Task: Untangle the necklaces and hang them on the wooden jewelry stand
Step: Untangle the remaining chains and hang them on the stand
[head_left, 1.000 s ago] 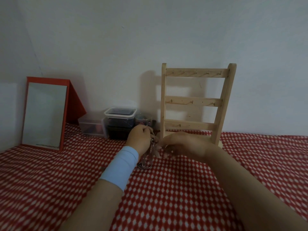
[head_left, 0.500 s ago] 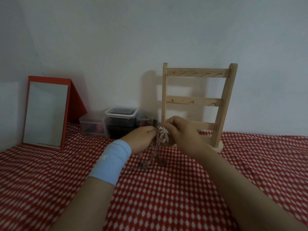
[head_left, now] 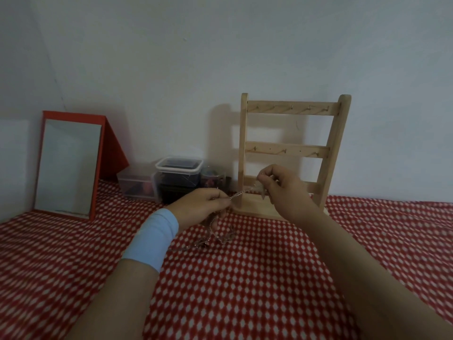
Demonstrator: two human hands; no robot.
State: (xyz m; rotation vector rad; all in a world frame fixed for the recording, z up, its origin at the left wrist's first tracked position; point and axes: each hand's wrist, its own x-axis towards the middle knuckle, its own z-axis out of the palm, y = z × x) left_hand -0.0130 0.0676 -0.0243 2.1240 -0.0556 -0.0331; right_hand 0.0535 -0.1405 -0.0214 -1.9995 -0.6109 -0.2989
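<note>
A silvery necklace chain (head_left: 241,193) stretches taut between my two hands, above the red checked cloth. My left hand (head_left: 199,207), with a light blue wristband, pinches the chain at its left end. My right hand (head_left: 285,190) is raised a little higher and pinches the other end, where a pale pendant hangs. More tangled chain (head_left: 215,238) droops from my left hand and lies in a small heap on the cloth. The wooden jewelry stand (head_left: 289,153) stands upright right behind my hands, its three hook rails bare.
A red-framed mirror (head_left: 68,165) leans against the wall at the left. Clear plastic boxes (head_left: 179,179) with dark contents sit between the mirror and the stand. A red and white checked cloth (head_left: 245,278) covers the whole surface.
My hands have moved apart: the right one rose toward the stand, pulling a length of chain straight out of the tangle. The left hand stayed low, holding the rest.
</note>
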